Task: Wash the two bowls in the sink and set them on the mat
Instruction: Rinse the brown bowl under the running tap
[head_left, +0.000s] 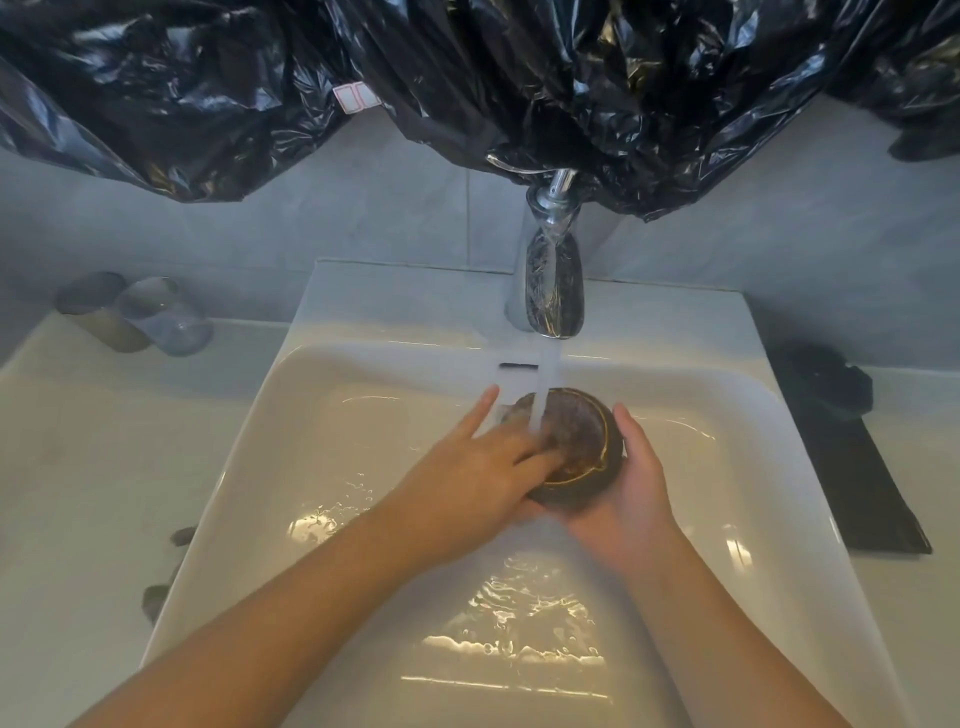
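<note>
Black plastic sheeting hangs crumpled across the far wall above a white sink, which is set into a pale worktop. Water lies rippling in the near part of the basin. On the right of the sink, a black mat lies flat on the worktop, running from far to near. A chrome tap stands at the far middle of the sink, and a stream of water falls from it into the one bowl in view. My right grip is curled around the right side of that dark brown bowl, holding it tilted above the basin just under the tap. My left grip is released, its fingers laid out fairly straight. Most of them reach inside the bowl under the stream, while the forefinger points past the left rim. Its thumb is hidden, so I cannot tell whether it touches the bowl. Two tumblers stand side by side at the far left of the worktop, one dark and one clear. A small white label with red edging sticks to the plastic, up and left of the tap.
</note>
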